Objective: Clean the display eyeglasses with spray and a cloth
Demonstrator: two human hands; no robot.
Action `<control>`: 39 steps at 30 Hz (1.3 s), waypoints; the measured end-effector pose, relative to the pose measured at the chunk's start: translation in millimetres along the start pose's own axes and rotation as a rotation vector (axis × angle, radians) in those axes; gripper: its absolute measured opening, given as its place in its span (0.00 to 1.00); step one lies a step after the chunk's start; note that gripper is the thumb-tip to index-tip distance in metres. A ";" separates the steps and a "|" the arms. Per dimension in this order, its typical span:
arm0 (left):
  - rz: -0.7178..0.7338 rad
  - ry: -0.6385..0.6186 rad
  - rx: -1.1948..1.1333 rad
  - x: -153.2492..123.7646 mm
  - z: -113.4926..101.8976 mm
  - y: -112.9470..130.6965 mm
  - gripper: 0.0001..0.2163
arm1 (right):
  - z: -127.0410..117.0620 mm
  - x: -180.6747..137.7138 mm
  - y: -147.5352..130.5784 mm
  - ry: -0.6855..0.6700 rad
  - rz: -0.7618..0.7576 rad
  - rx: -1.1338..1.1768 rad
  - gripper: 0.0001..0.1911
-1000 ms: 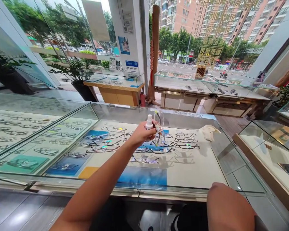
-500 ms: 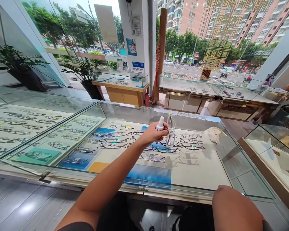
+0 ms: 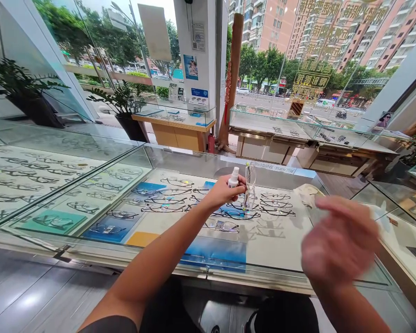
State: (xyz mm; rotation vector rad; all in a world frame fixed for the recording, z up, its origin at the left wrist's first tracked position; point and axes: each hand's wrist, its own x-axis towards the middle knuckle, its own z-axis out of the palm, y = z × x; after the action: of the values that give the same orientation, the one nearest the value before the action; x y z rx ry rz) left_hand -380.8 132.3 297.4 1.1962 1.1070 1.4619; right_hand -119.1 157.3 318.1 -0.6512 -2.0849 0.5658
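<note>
Over the glass display counter (image 3: 280, 252), my left hand (image 3: 219, 193) is closed around a small white spray bottle (image 3: 233, 177), its nozzle upward. The same hand also grips a pair of clear-framed eyeglasses (image 3: 250, 178), turned on end with the lenses one above the other. My right hand (image 3: 339, 240) is raised at the right side of the counter, smeared by motion, so its fingers are unclear. Behind it, a crumpled pale cloth (image 3: 303, 190) lies at the counter's right end, partly covered by the hand.
Rows of eyeglasses (image 3: 162, 208) lie on display under the glass, with blue cards (image 3: 215, 252) among them. Another glass case (image 3: 402, 245) stands at my right. Beyond are more display cases (image 3: 260, 122), a wooden trunk (image 3: 231, 78) and potted plants (image 3: 119, 108) by the windows.
My right hand has come up from low at the right, where only the forearm and knee area showed, to above the counter. My left hand keeps the bottle and eyeglasses nearly in place.
</note>
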 end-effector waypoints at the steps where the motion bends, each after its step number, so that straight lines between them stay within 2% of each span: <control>1: 0.012 -0.004 0.000 0.4 0.6 -1.7 0.22 | 8.9 7.9 3.3 0.045 0.014 0.043 0.15; 3: 0.026 0.002 -0.003 0.9 2.0 -4.9 0.22 | 28.1 25.9 13.8 0.087 0.070 0.192 0.15; 4: 0.027 0.009 -0.001 1.0 2.6 -6.2 0.22 | 37.2 34.3 20.3 0.065 0.109 0.281 0.15; 7: 0.025 0.045 0.025 0.6 4.1 -9.1 0.22 | 57.3 49.6 38.5 -0.085 0.211 0.499 0.17; 11: 0.026 0.035 0.085 -0.5 5.7 -12.6 0.21 | 66.3 49.0 49.6 -0.193 0.259 0.670 0.20; 16: 0.025 0.018 0.143 1.0 3.6 -12.4 0.20 | 60.4 47.2 55.4 -0.258 0.387 0.868 0.22; 20: 0.013 0.055 0.158 4.0 -5.9 -5.2 0.20 | 47.9 51.5 67.2 -0.350 0.471 1.070 0.20; 29: 0.014 0.195 0.053 13.0 -33.9 2.2 0.18 | 26.7 59.1 90.3 -0.566 0.520 1.145 0.18; 32: -0.045 0.263 -0.184 16.2 -38.7 5.9 0.18 | 24.0 59.4 92.8 -0.566 0.525 1.153 0.17; 34: -0.078 0.301 -0.334 18.2 -41.7 8.9 0.18 | 24.0 59.4 93.3 -0.499 0.533 1.173 0.16; 39: 0.006 0.376 -0.341 18.4 -39.6 7.1 0.16 | 26.2 61.0 90.5 -0.256 0.529 1.278 0.14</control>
State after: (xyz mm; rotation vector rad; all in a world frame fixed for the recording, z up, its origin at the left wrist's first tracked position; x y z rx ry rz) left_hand -422.6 145.6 302.5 0.7047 1.0401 1.8423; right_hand -149.4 260.6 286.1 -0.3238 -1.2852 2.0918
